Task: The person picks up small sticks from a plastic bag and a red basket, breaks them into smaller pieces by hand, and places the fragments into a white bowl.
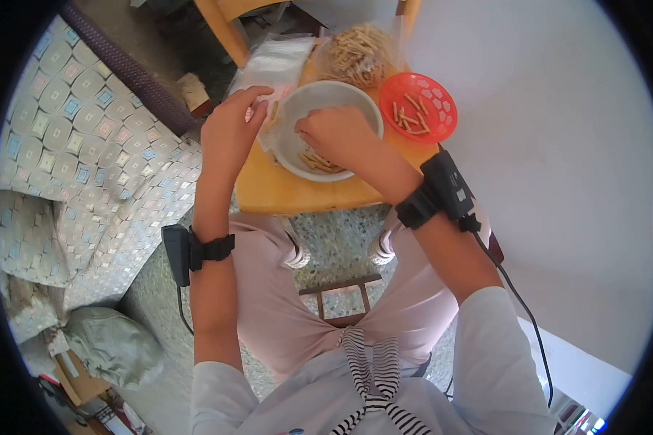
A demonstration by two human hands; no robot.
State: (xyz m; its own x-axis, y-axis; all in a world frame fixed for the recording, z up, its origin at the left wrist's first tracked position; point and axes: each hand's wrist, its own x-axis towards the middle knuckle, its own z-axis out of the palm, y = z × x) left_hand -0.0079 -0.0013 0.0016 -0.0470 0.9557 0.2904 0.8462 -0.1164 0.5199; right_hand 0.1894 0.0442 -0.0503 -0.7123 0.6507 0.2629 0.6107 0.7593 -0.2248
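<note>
A pale grey bowl [372, 116] stands on the wooden chair seat, with several short tan sticks [318, 163] in its bottom. My right hand [341, 134] is over the bowl with its fingers curled closed; whatever they may hold is hidden. To the left of the bowl is my left hand [232, 130], its thumb and fingers apart and nothing visible between them. Near its fingertips lies a stack of clear plastic bags [277, 61]. A strip of clear plastic with something tan in it shows at the bowl's left rim, too small to make out.
A large clear bag of tan sticks [359, 54] sits behind the bowl. To its right, a red plastic basket [442, 123] holds several sticks. The wooden seat [305, 196] ends above my knees. A patterned cloth-covered surface [109, 138] is on the left, a white wall [544, 109] on the right.
</note>
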